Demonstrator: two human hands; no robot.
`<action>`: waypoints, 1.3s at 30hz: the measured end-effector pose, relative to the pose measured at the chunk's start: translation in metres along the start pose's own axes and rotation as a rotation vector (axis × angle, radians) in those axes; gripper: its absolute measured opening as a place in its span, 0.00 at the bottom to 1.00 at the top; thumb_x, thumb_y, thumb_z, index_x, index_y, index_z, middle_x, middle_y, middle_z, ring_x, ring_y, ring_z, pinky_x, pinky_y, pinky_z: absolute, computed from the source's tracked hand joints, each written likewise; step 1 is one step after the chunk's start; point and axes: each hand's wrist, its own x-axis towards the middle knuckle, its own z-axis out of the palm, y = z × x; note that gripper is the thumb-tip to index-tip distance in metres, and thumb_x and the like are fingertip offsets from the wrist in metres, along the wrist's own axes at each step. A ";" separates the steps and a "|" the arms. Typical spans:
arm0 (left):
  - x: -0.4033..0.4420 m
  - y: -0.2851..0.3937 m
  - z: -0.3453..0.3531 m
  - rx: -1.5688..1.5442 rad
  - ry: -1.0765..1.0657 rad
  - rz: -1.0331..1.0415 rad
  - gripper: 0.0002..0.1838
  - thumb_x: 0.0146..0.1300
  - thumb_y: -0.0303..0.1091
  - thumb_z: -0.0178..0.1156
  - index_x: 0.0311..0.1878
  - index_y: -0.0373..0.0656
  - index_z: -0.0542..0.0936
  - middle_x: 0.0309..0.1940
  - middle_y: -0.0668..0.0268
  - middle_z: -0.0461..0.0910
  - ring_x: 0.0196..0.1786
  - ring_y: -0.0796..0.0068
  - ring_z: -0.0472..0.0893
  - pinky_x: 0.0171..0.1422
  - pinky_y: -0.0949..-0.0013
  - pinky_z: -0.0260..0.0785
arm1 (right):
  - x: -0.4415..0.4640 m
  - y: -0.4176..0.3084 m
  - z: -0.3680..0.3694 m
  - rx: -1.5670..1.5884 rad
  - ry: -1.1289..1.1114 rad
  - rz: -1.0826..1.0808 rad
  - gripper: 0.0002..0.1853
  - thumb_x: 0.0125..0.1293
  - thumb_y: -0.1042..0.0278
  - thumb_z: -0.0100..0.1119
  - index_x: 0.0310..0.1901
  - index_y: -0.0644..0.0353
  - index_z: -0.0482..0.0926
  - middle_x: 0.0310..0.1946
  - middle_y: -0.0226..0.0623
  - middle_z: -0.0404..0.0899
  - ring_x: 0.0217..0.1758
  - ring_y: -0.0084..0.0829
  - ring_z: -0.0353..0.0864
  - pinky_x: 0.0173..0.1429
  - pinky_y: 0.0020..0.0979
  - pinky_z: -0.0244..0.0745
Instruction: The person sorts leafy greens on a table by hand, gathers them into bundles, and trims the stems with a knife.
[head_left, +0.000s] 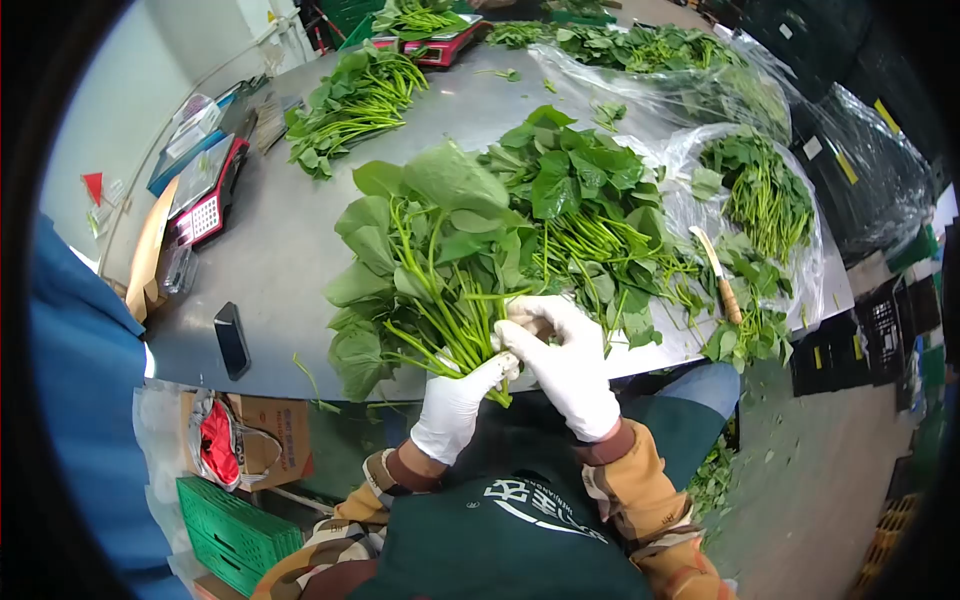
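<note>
My left hand [455, 405], in a white glove, is closed round the lower stems of a bunch of leafy greens [430, 250], held upright at the table's front edge. Close beside it, my right hand [565, 355], gloved too, has its thumb and fingers pinched at the stems on the bunch's right side. One stem sticks out sideways near those fingertips. Just behind and to the right lies a pile of leafy stems [590, 230] on the table. Farther right rests a knife [718, 270] with a wooden handle, its blade pointing away from me.
A phone [231, 340] lies near the metal table's [285, 250] left front edge. Red scales [210, 195] stand at the left, with another red scale [450, 45] at the back. More greens [365, 100] lie behind, and others [765, 195] on plastic sheeting at right. A green crate [235, 535] is below left.
</note>
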 end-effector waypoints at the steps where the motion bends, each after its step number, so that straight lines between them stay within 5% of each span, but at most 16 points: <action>1: 0.000 -0.001 -0.001 0.039 -0.012 -0.001 0.08 0.61 0.23 0.63 0.43 0.40 0.78 0.32 0.66 0.82 0.33 0.77 0.81 0.37 0.74 0.72 | 0.000 0.000 -0.001 -0.022 0.014 0.001 0.12 0.60 0.71 0.66 0.43 0.67 0.80 0.31 0.34 0.82 0.28 0.17 0.77 0.36 0.21 0.74; 6: 0.010 0.006 -0.006 -0.459 -0.082 -0.142 0.05 0.67 0.29 0.59 0.44 0.40 0.77 0.34 0.69 0.78 0.37 0.77 0.78 0.42 0.73 0.73 | -0.006 0.009 0.000 -0.132 -0.023 -0.183 0.07 0.58 0.72 0.66 0.36 0.62 0.79 0.27 0.32 0.78 0.28 0.24 0.76 0.35 0.26 0.71; 9: 0.024 0.025 -0.016 -0.679 0.163 -0.227 0.07 0.66 0.35 0.60 0.44 0.44 0.78 0.32 0.71 0.77 0.34 0.76 0.76 0.45 0.70 0.73 | -0.019 0.000 -0.004 -0.275 -0.192 -0.385 0.07 0.56 0.71 0.66 0.34 0.58 0.77 0.27 0.35 0.73 0.32 0.37 0.74 0.40 0.35 0.70; 10: 0.030 0.028 -0.032 -0.647 0.003 -0.097 0.08 0.66 0.36 0.61 0.45 0.45 0.78 0.32 0.71 0.77 0.34 0.75 0.76 0.47 0.69 0.74 | -0.018 0.000 -0.009 -0.334 -0.247 -0.325 0.07 0.56 0.70 0.65 0.35 0.58 0.78 0.27 0.36 0.75 0.33 0.38 0.76 0.40 0.35 0.71; 13: 0.030 0.061 -0.029 -0.508 0.332 0.124 0.08 0.69 0.38 0.58 0.42 0.44 0.78 0.33 0.71 0.78 0.36 0.76 0.77 0.45 0.67 0.73 | -0.003 0.023 -0.046 -0.463 -0.463 -0.030 0.11 0.59 0.63 0.62 0.41 0.57 0.82 0.28 0.42 0.81 0.35 0.44 0.82 0.41 0.36 0.76; 15: 0.027 0.068 -0.047 -0.294 0.361 0.346 0.08 0.70 0.38 0.56 0.43 0.44 0.77 0.33 0.72 0.77 0.35 0.79 0.75 0.45 0.68 0.72 | 0.016 0.028 -0.071 -0.965 -0.345 -0.074 0.12 0.57 0.59 0.60 0.39 0.56 0.84 0.31 0.44 0.83 0.37 0.45 0.83 0.44 0.40 0.77; 19: 0.023 0.074 -0.071 -0.259 0.191 0.550 0.08 0.73 0.38 0.52 0.41 0.44 0.72 0.25 0.75 0.60 0.28 0.81 0.62 0.43 0.71 0.65 | 0.074 0.079 -0.089 -0.967 0.243 -0.297 0.08 0.56 0.60 0.63 0.33 0.52 0.84 0.29 0.39 0.79 0.35 0.44 0.80 0.41 0.41 0.72; 24: 0.015 0.071 -0.059 -0.319 0.162 0.406 0.09 0.73 0.37 0.51 0.35 0.48 0.68 0.24 0.76 0.58 0.27 0.83 0.60 0.43 0.71 0.66 | 0.110 0.109 -0.095 -1.524 0.243 -0.359 0.06 0.53 0.64 0.64 0.30 0.53 0.79 0.27 0.37 0.77 0.30 0.40 0.77 0.40 0.39 0.71; 27: 0.017 0.066 -0.063 -0.332 0.194 0.363 0.08 0.72 0.37 0.52 0.37 0.46 0.70 0.24 0.75 0.60 0.27 0.82 0.62 0.41 0.72 0.66 | 0.114 0.104 -0.099 -1.592 0.133 -0.279 0.05 0.58 0.71 0.51 0.29 0.54 0.77 0.27 0.38 0.77 0.33 0.39 0.80 0.40 0.41 0.70; 30: 0.019 0.062 -0.067 -0.344 0.201 0.355 0.08 0.72 0.38 0.54 0.38 0.45 0.70 0.25 0.74 0.63 0.27 0.81 0.63 0.41 0.70 0.65 | 0.117 0.092 -0.100 -1.492 0.175 -0.210 0.04 0.60 0.67 0.54 0.31 0.55 0.78 0.28 0.39 0.78 0.34 0.42 0.80 0.40 0.42 0.72; 34: 0.022 0.061 -0.066 -0.346 0.207 0.335 0.09 0.71 0.38 0.55 0.36 0.46 0.70 0.25 0.74 0.64 0.27 0.81 0.64 0.41 0.70 0.65 | 0.110 0.065 -0.093 -0.884 0.271 -0.161 0.12 0.63 0.56 0.59 0.34 0.57 0.78 0.30 0.42 0.81 0.37 0.46 0.80 0.42 0.41 0.74; 37: 0.021 0.058 -0.065 -0.357 0.210 0.307 0.09 0.71 0.38 0.55 0.37 0.46 0.70 0.25 0.74 0.64 0.27 0.81 0.64 0.41 0.70 0.66 | 0.105 0.061 -0.093 -0.949 0.130 -0.052 0.12 0.62 0.56 0.60 0.37 0.56 0.81 0.31 0.43 0.82 0.38 0.45 0.81 0.44 0.38 0.75; 39: 0.021 0.057 -0.063 -0.355 0.221 0.293 0.09 0.71 0.38 0.56 0.37 0.46 0.71 0.25 0.74 0.65 0.27 0.81 0.64 0.41 0.70 0.66 | 0.098 0.042 -0.095 -0.786 -0.343 0.260 0.19 0.59 0.51 0.64 0.42 0.58 0.85 0.28 0.39 0.85 0.29 0.33 0.83 0.39 0.34 0.76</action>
